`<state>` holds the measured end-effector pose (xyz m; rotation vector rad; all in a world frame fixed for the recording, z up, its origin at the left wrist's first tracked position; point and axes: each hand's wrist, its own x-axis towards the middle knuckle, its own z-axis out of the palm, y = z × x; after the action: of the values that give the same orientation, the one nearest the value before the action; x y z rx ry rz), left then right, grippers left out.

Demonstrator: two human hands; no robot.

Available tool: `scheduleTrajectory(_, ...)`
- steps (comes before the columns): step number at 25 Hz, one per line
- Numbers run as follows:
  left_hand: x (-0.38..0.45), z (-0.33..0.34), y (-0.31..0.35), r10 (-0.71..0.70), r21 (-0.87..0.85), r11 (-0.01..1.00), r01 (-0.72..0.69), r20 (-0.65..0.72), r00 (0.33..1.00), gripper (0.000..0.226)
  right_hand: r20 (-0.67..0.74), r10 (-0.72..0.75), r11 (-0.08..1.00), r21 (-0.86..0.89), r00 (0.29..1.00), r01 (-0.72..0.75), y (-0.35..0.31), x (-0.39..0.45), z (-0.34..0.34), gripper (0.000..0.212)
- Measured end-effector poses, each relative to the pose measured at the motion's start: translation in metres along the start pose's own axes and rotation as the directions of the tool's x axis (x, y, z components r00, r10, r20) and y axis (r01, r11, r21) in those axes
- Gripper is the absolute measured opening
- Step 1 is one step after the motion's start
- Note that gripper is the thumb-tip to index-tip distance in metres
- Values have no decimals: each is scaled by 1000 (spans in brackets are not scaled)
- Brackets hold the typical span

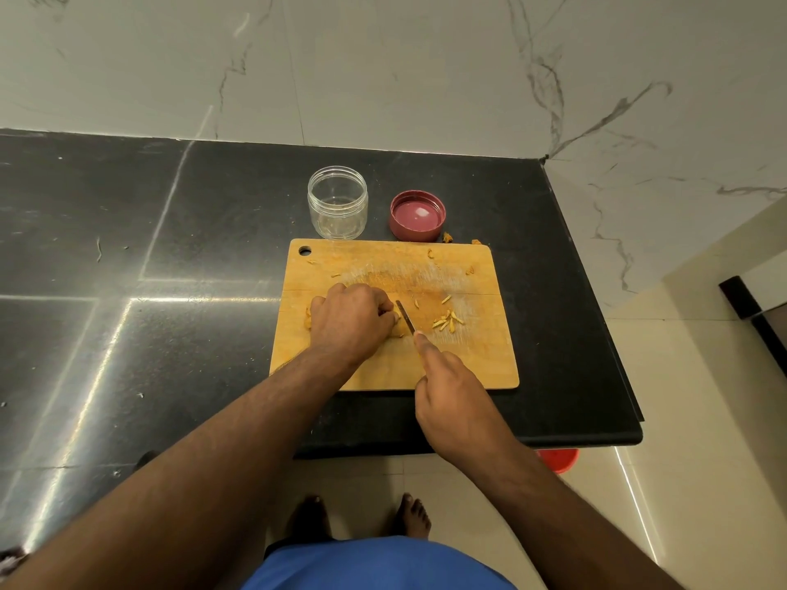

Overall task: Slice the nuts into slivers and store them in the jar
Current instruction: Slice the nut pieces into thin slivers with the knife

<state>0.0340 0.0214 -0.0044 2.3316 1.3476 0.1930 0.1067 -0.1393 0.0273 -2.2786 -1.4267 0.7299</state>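
Observation:
On the wooden cutting board (477, 359) my left hand (349, 321) curls over a nut (399, 329) and holds it down at the board's middle left. My right hand (453, 398) grips a small knife (405, 317), forefinger stretched along its back, with the blade against the nut beside my left fingertips. A small heap of pale slivers (447, 320) lies just right of the blade, and a few stray pieces dot the board. Behind the board stands the clear jar (337, 203), open and nearly empty, with its red lid (417, 215) upside down to its right.
The board lies on a black stone counter (170, 257) near its right end and front edge (553, 440). Two nut crumbs (448, 237) lie behind the board by the lid. A marble wall rises behind. A red bucket (558, 459) stands on the floor below.

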Motion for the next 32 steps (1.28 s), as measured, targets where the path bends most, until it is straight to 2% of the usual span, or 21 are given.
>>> scheduleTrajectory(11,-1,0,-1,-7,31,999,7,-11,1000,18,93,32,995,-97,995,-23,-7,13,2,65)
scheduleTrajectory(17,0,0,0,-1,46,999,2,-21,1000,20,80,65,996,-59,995,-61,-1,-16,6,63)
scheduleTrajectory(22,-2,1,0,11,57,998,-9,-28,1000,23,-31,63,996,-58,998,-65,3,-19,-1,61)
scheduleTrajectory(27,-7,-1,1,19,73,997,-17,-31,999,25,-4,7,1000,-5,1000,-7,2,-10,-1,58)
scheduleTrajectory(32,-7,-2,2,2,64,998,0,-31,1000,23,-26,40,999,4,999,-40,5,-7,-2,56)
